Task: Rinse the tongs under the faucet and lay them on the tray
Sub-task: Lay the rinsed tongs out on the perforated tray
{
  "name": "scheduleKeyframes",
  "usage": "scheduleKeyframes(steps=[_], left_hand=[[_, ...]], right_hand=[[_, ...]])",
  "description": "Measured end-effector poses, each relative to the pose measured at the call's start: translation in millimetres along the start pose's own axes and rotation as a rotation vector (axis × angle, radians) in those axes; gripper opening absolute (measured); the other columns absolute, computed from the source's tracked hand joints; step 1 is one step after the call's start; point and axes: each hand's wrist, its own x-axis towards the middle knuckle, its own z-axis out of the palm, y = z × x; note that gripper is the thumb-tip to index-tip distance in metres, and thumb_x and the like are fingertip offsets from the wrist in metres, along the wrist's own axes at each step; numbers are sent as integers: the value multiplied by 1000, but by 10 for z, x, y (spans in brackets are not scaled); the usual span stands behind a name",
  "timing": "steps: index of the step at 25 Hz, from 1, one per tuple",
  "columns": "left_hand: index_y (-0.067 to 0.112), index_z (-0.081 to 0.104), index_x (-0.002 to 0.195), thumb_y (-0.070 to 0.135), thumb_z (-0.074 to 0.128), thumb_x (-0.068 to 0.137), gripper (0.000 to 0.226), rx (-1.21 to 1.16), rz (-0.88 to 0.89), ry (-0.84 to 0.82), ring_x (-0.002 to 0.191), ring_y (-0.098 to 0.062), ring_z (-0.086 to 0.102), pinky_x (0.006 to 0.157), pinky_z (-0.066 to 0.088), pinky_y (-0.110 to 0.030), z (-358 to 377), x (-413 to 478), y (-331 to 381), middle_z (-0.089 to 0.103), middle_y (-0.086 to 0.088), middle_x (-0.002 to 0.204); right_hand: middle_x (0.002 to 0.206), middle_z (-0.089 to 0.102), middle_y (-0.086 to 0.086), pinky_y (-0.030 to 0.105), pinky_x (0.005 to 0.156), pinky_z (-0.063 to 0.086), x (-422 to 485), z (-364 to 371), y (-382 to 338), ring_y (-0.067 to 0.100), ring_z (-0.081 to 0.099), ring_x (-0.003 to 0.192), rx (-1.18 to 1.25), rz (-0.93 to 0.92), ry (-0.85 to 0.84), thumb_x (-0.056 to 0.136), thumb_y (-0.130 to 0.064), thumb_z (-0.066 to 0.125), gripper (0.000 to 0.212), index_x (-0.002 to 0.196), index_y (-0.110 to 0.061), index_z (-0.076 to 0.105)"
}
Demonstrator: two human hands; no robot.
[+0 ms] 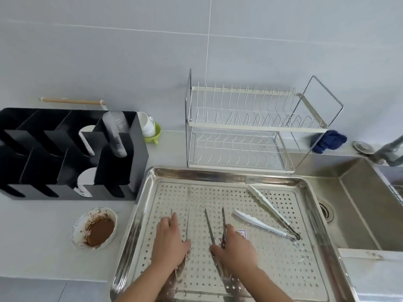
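A perforated steel tray lies on the counter left of the sink. Three pairs of tongs lie on it. White-tipped tongs rest at the right, spread open, touched by neither hand. My left hand lies over thin metal tongs at the tray's left, fingers fairly straight, thumb against one arm. My right hand grips the middle metal tongs near their hinge end, thumb and fingers curled round the arms. Brown smears show on both metal pairs near my hands. The faucet stands at the far right.
A bowl with brown sauce sits left of the tray. Behind it stands a black cup and lid organiser. A two-tier wire dish rack is behind the tray, a blue cloth beside it. The sink drain is close to the tray's right rim.
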Motion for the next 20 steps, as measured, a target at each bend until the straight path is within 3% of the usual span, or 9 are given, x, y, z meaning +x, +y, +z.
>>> scheduleKeyframes(steps=[2, 4, 8, 16, 20], left_hand=[[13, 13, 159, 39, 70, 88, 95, 10, 41, -13, 131, -19, 39, 105, 42, -26, -6, 30, 20, 37, -6, 144], [12, 13, 159, 37, 70, 89, 94, 18, 71, -20, 135, -20, 37, 109, 40, -27, -13, 59, 23, 35, -6, 148], [11, 16, 159, 35, 73, 87, 95, -9, 69, -31, 131, -20, 40, 108, 41, -27, -44, 111, 6, 40, -6, 142], [9, 21, 158, 45, 74, 85, 97, -24, 47, -54, 124, -20, 43, 101, 45, -26, -42, 151, 34, 42, -6, 132], [9, 20, 158, 47, 73, 85, 98, -6, 38, -73, 122, -20, 42, 98, 46, -26, -37, 179, 31, 40, -4, 130]], right_hand=[[80, 57, -13, 27, 50, 43, -57, 66, -29, 15, 60, 70, 38, 37, 28, 84, -64, 63, 67, 133, -24, 40], [76, 58, -12, 28, 53, 48, -87, 112, -74, 14, 61, 69, 59, 53, 58, 84, -64, 63, 71, 136, -23, 39], [90, 67, -9, 33, 62, 58, -113, 175, -165, 17, 69, 80, 93, 89, 81, 84, -65, 64, 80, 144, -24, 32], [94, 66, -6, 30, 57, 47, -110, 159, -228, 19, 62, 76, 59, 107, 73, 87, -66, 62, 84, 150, -23, 27], [102, 71, -3, 33, 63, 48, -81, 159, -228, 25, 71, 91, 49, 109, 59, 86, -66, 61, 84, 149, -23, 28]])
